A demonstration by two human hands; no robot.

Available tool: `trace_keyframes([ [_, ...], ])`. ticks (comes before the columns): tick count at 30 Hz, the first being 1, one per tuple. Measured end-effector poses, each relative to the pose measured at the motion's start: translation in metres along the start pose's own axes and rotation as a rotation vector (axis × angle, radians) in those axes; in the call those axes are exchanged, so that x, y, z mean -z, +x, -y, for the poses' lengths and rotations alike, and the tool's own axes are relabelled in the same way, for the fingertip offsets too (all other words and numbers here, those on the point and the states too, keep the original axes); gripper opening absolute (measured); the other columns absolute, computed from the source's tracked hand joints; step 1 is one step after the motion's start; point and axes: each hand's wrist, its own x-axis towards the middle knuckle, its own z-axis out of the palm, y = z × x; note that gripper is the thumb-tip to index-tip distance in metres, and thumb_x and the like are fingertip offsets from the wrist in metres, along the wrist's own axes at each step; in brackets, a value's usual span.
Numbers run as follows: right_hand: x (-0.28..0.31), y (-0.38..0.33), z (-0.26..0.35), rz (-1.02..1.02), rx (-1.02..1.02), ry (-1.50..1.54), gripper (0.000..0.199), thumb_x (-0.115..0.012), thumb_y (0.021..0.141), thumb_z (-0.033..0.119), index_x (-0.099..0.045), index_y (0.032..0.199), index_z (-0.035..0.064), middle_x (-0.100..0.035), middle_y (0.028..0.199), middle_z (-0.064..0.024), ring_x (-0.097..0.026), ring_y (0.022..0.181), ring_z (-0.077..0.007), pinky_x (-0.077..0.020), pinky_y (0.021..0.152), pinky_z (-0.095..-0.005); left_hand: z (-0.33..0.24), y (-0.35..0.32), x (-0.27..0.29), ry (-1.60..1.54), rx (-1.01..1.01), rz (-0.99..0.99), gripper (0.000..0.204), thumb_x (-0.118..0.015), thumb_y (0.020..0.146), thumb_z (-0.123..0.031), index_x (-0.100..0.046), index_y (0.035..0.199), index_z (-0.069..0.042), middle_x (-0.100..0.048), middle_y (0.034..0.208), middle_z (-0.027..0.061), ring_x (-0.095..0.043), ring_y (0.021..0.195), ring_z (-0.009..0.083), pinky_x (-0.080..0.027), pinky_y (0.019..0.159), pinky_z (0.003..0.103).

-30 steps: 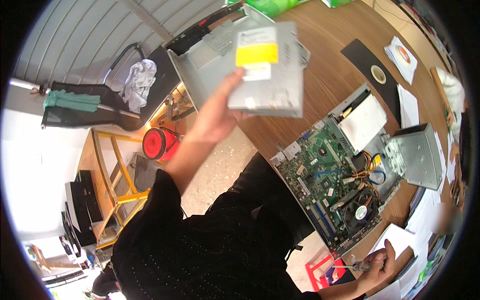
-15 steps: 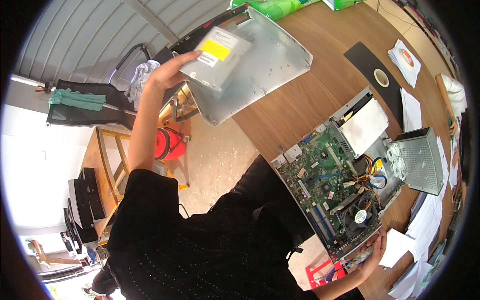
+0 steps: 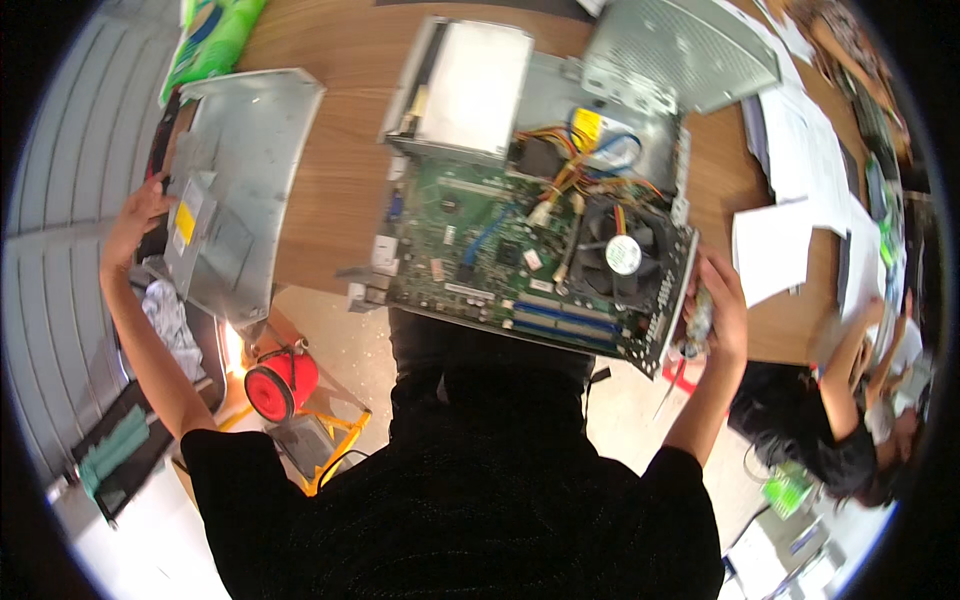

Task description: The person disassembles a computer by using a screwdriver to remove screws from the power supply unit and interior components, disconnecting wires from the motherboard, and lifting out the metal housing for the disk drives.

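My left hand [image 3: 136, 220] is at the far left beside the silver optical drive [image 3: 188, 232] with its yellow label. The drive lies on the upturned metal case cover [image 3: 250, 150]; the fingers look apart and nothing shows in them. On the table before me sits the opened computer chassis [image 3: 680, 195], with a green motherboard [image 3: 450, 235], a black cooling fan [image 3: 610, 250] and bundled cables [image 3: 565, 185]. My right hand [image 3: 725, 310] is against the chassis's right edge, closed around what looks like a screwdriver with a clear handle [image 3: 700, 318].
A perforated metal bracket box [image 3: 680, 50] stands raised at the chassis's far side. Papers [image 3: 770, 250] spread over the right of the table. A green package [image 3: 215, 45] lies far left. Another person [image 3: 830, 420] sits at the right. A red round container [image 3: 280, 385] is below the table edge.
The optical drive went from my left hand down onto the case cover, and the left hand let go. The view has turned, so the chassis is now in front. The right hand stays at its edge.
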Motion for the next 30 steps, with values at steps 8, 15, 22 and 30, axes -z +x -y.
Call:
trace_keyframes([
  [8,-0.004,-0.008,-0.008,-0.119,0.033,0.039,0.039,-0.055,0.100,0.031,-0.057,0.121,-0.0017,-0.053,0.069,-0.0016,-0.049,0.048,-0.0092,-0.0396,0.040,-0.0223,-0.046,0.134,-0.028,0.826,-0.183,-0.215,0.041,-0.073,0.084,-0.031,-0.063,0.101,0.005,-0.068,0.088,0.0169,-0.067,0.088,0.0251,-0.051,0.078,0.036],
  [15,-0.001,-0.002,-0.011,-0.063,0.062,0.091,0.038,-0.054,0.100,0.032,-0.058,0.120,0.0001,-0.053,0.070,-0.0023,-0.049,0.049,-0.0094,-0.0395,0.040,-0.0227,0.013,0.142,0.007,0.975,-0.325,-0.533,0.021,-0.069,0.080,-0.012,-0.065,0.093,0.003,-0.067,0.077,0.0118,-0.066,0.076,0.0193,-0.052,0.068,0.034],
  [22,0.008,-0.007,-0.023,-0.187,0.067,0.185,0.034,-0.052,0.101,0.027,-0.054,0.123,0.0018,-0.051,0.069,-0.0029,-0.046,0.044,-0.0104,-0.0373,0.036,-0.0234,-0.052,0.046,0.005,-0.147,-0.526,-0.684,0.041,-0.064,0.093,-0.020,-0.055,0.125,0.005,-0.068,0.105,0.0062,-0.064,0.093,0.0152,-0.050,0.082,0.030],
  [30,0.000,0.002,-0.023,-0.169,0.113,0.049,0.040,-0.049,0.102,0.031,-0.055,0.126,-0.0009,-0.048,0.066,-0.0008,-0.045,0.044,-0.0078,-0.0366,0.036,-0.0207,-0.112,-0.040,-0.083,-0.770,-0.667,-0.206,0.033,-0.057,0.097,-0.012,-0.052,0.126,0.003,-0.066,0.114,0.0085,-0.064,0.102,0.0150,-0.050,0.093,0.031],
])
